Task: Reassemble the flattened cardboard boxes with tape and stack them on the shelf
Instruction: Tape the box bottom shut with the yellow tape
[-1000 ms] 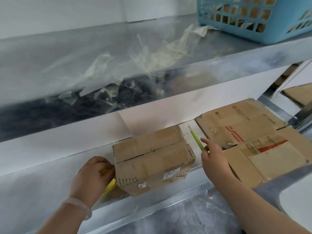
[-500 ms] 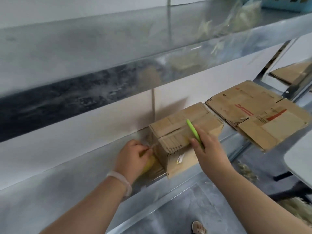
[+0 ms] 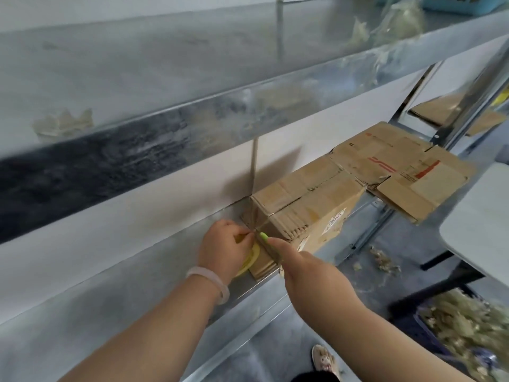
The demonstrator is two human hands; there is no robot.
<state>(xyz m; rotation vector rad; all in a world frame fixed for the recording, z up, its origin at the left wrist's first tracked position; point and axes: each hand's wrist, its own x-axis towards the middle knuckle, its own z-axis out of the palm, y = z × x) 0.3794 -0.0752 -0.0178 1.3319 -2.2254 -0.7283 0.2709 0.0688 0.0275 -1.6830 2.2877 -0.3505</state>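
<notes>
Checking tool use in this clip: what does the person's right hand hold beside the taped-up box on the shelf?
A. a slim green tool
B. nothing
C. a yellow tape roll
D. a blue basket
A: the right hand has its grip on a slim green tool at the end of the box, while the left hand holds the yellow tape roll.

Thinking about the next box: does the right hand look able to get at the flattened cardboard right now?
Probably not at once: the right hand grips the cutter. Otherwise the way looks free: the flattened cardboard lies uncovered just right of the box, with nothing between.
</notes>
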